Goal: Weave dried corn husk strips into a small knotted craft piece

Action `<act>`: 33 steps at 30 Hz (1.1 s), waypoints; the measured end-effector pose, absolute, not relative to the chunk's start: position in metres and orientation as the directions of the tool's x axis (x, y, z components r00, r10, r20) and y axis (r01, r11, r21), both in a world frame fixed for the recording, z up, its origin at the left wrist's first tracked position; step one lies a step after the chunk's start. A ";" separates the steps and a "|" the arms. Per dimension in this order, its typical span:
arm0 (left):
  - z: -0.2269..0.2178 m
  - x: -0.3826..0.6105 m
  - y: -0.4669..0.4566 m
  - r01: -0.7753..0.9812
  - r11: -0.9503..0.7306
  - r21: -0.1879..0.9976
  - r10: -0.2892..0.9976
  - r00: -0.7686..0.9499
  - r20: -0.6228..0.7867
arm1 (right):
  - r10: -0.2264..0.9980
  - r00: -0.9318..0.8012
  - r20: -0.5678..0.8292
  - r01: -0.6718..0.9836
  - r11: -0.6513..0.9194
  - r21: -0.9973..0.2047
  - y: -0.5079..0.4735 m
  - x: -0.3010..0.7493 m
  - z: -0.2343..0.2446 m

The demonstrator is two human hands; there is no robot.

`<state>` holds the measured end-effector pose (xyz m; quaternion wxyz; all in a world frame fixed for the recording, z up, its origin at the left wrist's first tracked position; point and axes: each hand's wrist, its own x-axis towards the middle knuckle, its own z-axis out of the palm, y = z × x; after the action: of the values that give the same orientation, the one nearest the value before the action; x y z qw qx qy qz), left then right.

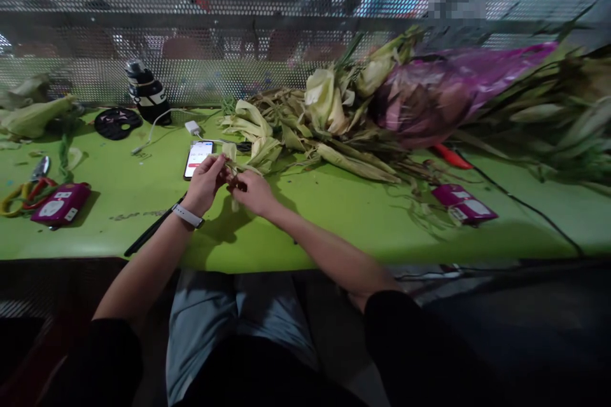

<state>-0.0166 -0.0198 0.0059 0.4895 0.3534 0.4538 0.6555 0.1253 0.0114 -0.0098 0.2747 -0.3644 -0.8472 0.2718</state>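
My left hand (206, 183) and my right hand (254, 191) meet above the green table, fingers closed on a pale strip of corn husk (230, 152). One end of the strip sticks up above the fingers and a bit hangs below them. A band is on my left wrist. Just behind the left hand lies a phone (197, 159) with its screen lit. Beyond my right hand spreads a large heap of corn husks (286, 121), dry brown and pale green. Some of the strip is hidden by my fingers.
A purple plastic bag (429, 98) rests on the heap. Purple boxes (62, 205) stand left and right, with scissors (35, 187) by the left one. A dark bottle (147, 94), a black mask (118, 123) and a white charger (193, 128) lie towards the mesh screen (214, 44).
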 end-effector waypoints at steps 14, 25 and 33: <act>0.002 -0.019 -0.017 -0.287 -0.102 0.953 0.967 -0.254 0.027 | 0.522 -0.604 0.602 0.416 0.851 -0.320 0.013 0.148 0.013; 0.004 -0.020 -0.019 -0.263 -0.083 0.961 0.981 -0.193 0.032 | 0.737 -0.590 0.331 0.227 0.544 -0.807 0.028 0.145 0.006; 0.004 -0.020 -0.019 -0.237 -0.067 0.969 0.988 -0.148 0.032 | 0.783 -0.528 0.328 0.202 0.491 -0.848 0.032 0.136 -0.009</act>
<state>-0.0201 -0.0186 0.0039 0.5073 0.4106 0.4572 0.6041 0.1362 0.0319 -0.0088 0.3695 -0.3156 -0.7803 0.3937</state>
